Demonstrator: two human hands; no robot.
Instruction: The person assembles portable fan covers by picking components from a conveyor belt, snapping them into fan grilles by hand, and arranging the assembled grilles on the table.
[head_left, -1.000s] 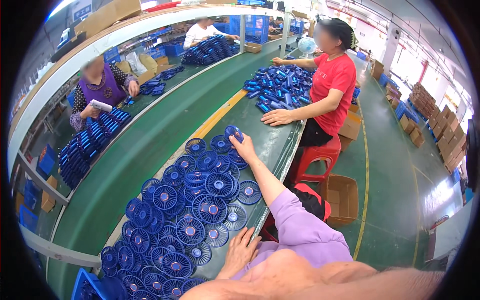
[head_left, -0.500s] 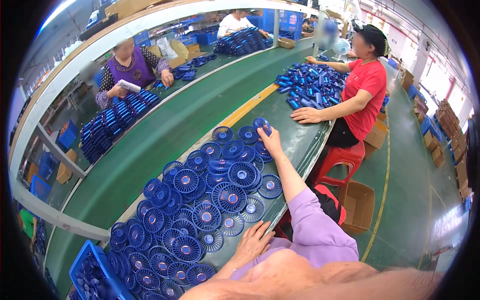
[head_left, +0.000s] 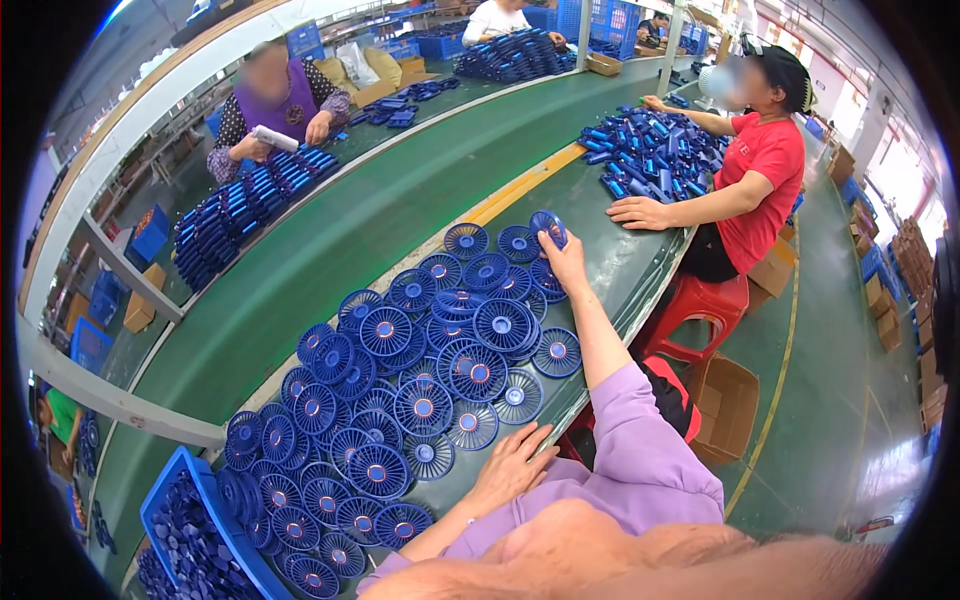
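Round blue plastic fan grilles [head_left: 423, 408] with fine spokes lie in a wide, overlapping heap on the green table. Many have a ring with a copper-coloured edge at the centre. At the far right end of the heap, my right hand [head_left: 566, 262] pinches one fan grille [head_left: 547, 226] by its edge and holds it tilted up. My left hand [head_left: 512, 465] rests flat near the table's front edge with fingers stretched out, beside the nearest grilles. Nothing shows in it.
A blue crate [head_left: 205, 520] of small dark blue parts stands at lower left. Beyond my right hand, a co-worker in red [head_left: 765, 165] sits by a pile of blue casings [head_left: 650, 150]. Across the green belt [head_left: 400, 215], another person in a purple vest handles stacked blue parts [head_left: 250, 205]. A carton [head_left: 725, 405] stands on the floor.
The whole view has shifted, so the scene sits farther right. My right hand still holds the grille at the heap's far end, and my left hand still lies flat.
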